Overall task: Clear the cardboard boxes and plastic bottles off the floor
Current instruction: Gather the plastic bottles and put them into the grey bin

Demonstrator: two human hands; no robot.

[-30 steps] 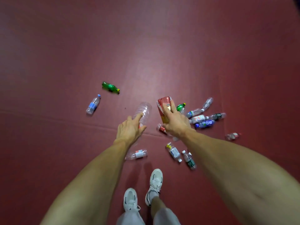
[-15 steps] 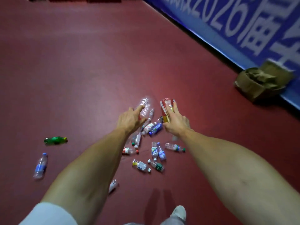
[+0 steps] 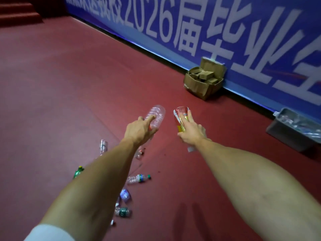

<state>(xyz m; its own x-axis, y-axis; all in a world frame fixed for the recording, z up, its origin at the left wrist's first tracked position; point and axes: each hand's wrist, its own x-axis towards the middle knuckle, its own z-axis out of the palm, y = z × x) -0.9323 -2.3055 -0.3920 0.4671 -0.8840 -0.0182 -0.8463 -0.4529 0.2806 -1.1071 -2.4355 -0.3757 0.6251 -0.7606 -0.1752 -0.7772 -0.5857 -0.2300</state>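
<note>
Head view: you hold both loads above the floor point(image 3: 69, 84).
Left hand point(image 3: 140, 129): fingers point(image 3: 150, 117) curl round the clear bottle point(image 3: 158, 113).
Right hand point(image 3: 191, 131): fingers point(image 3: 189, 114) grip the red container point(image 3: 179, 115).
Advice: the grey bin point(image 3: 284, 134) looks right; release low over its opening.

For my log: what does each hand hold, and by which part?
Left hand: clear bottle, by its near end; right hand: red container, by its lower half.
</note>
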